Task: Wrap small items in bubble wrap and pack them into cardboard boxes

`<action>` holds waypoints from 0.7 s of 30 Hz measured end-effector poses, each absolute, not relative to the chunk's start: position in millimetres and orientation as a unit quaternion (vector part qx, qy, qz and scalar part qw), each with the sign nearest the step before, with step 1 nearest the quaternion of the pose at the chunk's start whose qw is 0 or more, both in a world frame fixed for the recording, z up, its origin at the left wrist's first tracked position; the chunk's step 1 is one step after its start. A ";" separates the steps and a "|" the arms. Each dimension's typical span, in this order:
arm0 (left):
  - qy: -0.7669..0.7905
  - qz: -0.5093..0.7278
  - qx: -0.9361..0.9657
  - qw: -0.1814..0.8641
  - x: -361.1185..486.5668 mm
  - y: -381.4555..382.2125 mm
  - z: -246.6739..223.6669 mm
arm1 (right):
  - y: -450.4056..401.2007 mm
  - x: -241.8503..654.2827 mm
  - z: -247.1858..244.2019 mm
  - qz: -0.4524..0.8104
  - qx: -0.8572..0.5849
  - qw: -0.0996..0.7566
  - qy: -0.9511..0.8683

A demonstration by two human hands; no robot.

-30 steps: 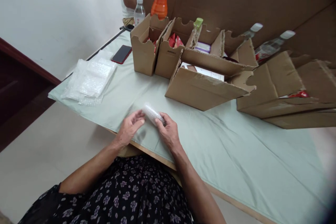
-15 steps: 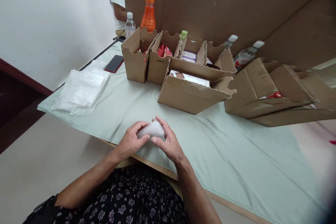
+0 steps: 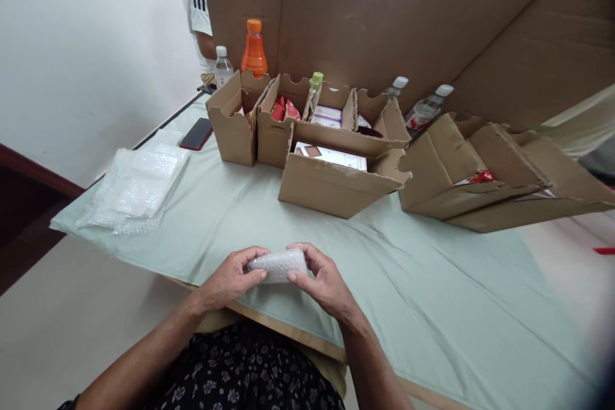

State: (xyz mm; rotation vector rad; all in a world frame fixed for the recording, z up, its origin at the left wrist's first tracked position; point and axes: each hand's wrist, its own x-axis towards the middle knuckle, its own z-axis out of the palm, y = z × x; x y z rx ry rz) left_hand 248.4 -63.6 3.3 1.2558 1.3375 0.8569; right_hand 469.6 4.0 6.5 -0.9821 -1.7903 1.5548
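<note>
A makeshift workroom: cloth-covered table (image 3: 432, 307), cardboard bins (image 3: 327, 191), bubble-wrap sheets (image 3: 139, 187)

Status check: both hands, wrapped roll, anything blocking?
Left hand and right hand gripping opposite ends of bubble-wrap roll. Roll crosswise; contact with green cloth unclear. Nearest cardboard box beyond, not touching.

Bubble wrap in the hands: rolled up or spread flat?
Rolled up: the bubble wrap forms a compact tube between the left hand and right hand. Whether anything is inside, I cannot tell.
</note>
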 end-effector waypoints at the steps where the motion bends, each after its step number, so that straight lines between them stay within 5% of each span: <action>1: 0.554 0.354 0.530 0.535 247.7 -61.7 4.7 | 5.0 473.9 9.3 0.574 -0.363 0.272 -0.681; 7: 0.498 0.365 0.543 0.569 246.5 -43.0 5.2 | 24.7 504.5 49.5 0.489 -0.397 0.265 -0.730; 15: 0.581 0.386 0.564 0.442 247.5 -23.2 -30.9 | 113.0 554.8 146.1 0.239 -0.530 0.488 -0.651; 21: 0.576 0.427 0.593 0.368 251.7 -22.3 -47.0 | 176.3 564.8 165.1 0.002 -0.647 0.244 -0.723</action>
